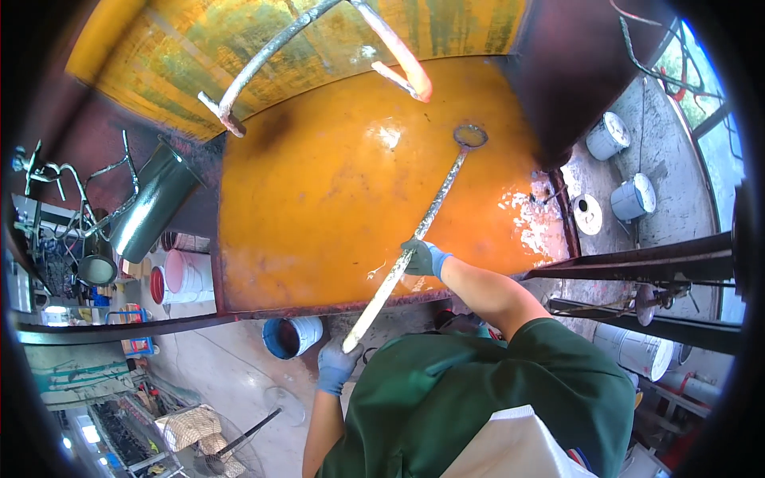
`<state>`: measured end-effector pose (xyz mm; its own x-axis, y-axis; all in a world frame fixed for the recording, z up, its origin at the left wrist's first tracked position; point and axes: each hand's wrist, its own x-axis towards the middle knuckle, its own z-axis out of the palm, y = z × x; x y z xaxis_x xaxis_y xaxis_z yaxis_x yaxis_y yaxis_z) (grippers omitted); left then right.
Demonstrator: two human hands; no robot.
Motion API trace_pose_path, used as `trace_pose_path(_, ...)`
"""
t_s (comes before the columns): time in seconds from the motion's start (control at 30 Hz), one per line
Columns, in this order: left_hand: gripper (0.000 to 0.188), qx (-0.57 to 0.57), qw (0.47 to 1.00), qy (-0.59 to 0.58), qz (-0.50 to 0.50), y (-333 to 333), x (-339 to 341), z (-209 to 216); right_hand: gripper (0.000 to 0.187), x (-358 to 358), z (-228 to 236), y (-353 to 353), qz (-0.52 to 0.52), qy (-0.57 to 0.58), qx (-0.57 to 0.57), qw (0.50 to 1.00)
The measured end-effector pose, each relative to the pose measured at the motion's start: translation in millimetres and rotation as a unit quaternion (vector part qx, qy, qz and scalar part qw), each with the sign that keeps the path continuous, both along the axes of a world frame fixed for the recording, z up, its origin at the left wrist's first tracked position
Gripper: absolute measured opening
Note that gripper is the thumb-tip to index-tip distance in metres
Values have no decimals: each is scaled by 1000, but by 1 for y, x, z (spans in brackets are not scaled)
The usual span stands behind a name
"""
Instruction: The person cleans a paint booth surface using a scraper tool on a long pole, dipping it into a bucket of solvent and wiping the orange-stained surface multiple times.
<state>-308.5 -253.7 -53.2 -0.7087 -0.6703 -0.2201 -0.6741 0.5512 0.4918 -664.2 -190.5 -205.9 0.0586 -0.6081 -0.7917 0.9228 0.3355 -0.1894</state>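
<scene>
A long pole (381, 296), pale and paint-spattered, slants across an orange liquid surface (319, 199) in a wide tank. At its far end a round ring-shaped head (471, 136), like a skimmer, lies at the liquid; whether it has mesh or a solid bowl is hard to tell. My left hand (339, 361), in a blue-grey glove, is closed round the pole's near end. Farther up, my right hand (424, 259), in a dark-stained blue glove, wraps the pole's middle just over the tank.
Bent metal bars (279, 41) hang over the tank's far side. A dark rail (119, 328) runs along the left. A bucket with blue inside (292, 338) stands by the near edge. White pails (608, 135) stand at the right, and a dark green cylinder (156, 201) hangs left.
</scene>
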Motion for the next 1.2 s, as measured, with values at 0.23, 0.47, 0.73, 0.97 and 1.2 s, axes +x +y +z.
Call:
trace_pose_path(0.23, 50, 145, 984, -74, 67, -5, -15, -25, 39, -30, -11, -27, 148, 84, 54, 984)
trace_pose_path(0.47, 47, 225, 968, -4, 111, 0, -10, -34, 34, -28, -10, -62, 216, 115, 72, 967)
trace_pose_path(0.73, 69, 267, 956, -92, 76, -12, -3, -89, 19, -20, -41, -97, 71, 1, 27, 997)
trace_pose_path(0.97, 36, 112, 985, -120, 58, -17, -14, -71, 18, 5, -12, -91, -46, -2, -20, 999)
trace_pose_path(1.2, 48, 217, 974, -62, 38, -8, 49, -83, 25, 41, -9, -34, -15, 49, 56, 997)
